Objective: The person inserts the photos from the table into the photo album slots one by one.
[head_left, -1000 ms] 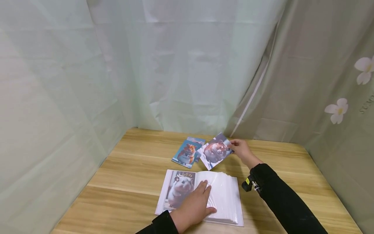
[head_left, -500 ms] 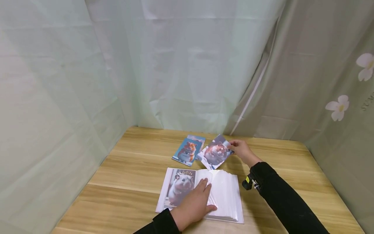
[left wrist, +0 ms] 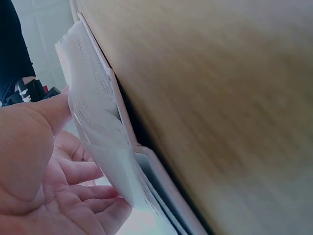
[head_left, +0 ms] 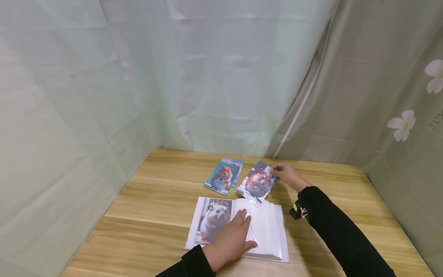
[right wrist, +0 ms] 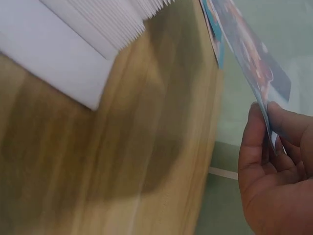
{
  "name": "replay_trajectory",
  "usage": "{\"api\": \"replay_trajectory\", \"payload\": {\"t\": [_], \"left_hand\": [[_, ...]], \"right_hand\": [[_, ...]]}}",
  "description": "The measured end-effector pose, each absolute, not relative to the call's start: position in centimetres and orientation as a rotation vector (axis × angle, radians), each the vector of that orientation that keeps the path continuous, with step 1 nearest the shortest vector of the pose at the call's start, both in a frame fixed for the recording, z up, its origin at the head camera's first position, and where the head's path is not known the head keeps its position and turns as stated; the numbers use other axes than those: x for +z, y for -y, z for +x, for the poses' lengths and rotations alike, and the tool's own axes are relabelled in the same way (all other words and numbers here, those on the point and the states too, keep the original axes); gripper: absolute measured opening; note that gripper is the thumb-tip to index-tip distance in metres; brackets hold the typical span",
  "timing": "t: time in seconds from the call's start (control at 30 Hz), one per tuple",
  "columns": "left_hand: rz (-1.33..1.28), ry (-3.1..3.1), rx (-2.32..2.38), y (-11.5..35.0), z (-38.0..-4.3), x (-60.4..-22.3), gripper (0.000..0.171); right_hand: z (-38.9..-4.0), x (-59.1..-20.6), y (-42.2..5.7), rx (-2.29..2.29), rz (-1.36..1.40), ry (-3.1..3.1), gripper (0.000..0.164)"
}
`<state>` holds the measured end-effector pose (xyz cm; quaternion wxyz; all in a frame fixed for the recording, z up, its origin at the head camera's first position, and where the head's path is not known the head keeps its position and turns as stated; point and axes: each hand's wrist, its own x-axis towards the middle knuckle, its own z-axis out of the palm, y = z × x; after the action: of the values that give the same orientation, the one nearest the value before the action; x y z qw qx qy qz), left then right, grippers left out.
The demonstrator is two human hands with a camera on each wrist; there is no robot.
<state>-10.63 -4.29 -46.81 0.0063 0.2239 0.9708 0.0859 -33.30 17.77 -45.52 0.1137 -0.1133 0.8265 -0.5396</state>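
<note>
An open photo album (head_left: 270, 231) lies on the table, with a crowned white hamster picture (head_left: 212, 221) in its left page. My left hand (head_left: 230, 240) rests across the middle of the album, fingers extended on the clear sleeve. In the left wrist view the fingers of that hand (left wrist: 63, 166) touch the page stack. Past the album's top edge, my right hand (head_left: 287, 176) pinches a hamster photo (head_left: 257, 181) by its right side. The photo is tilted, its lower corner at the top of the right page. The right wrist view shows thumb and fingers (right wrist: 279, 161) gripping its edge.
Behind the album, a blue hamster photo (head_left: 221, 179) partly covers another photo (head_left: 237, 165). The wooden table (head_left: 149, 219) is bordered by pale curtains (head_left: 221, 84) at the back and sides.
My right hand has brought the photo's lower corner slightly down, onto the top edge of the album's right page. The left hand has stayed on the album.
</note>
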Motion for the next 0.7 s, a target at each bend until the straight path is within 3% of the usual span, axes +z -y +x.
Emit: {"api": "replay_trajectory", "payload": {"t": [0.7], "left_hand": [[0.641,-2.976,0.394,4.4,-10.8,-46.7,0.076]], "right_hand": [[-35.2,-42.0,-16.1,-1.299,-0.514,-2.427,0.017]]}}
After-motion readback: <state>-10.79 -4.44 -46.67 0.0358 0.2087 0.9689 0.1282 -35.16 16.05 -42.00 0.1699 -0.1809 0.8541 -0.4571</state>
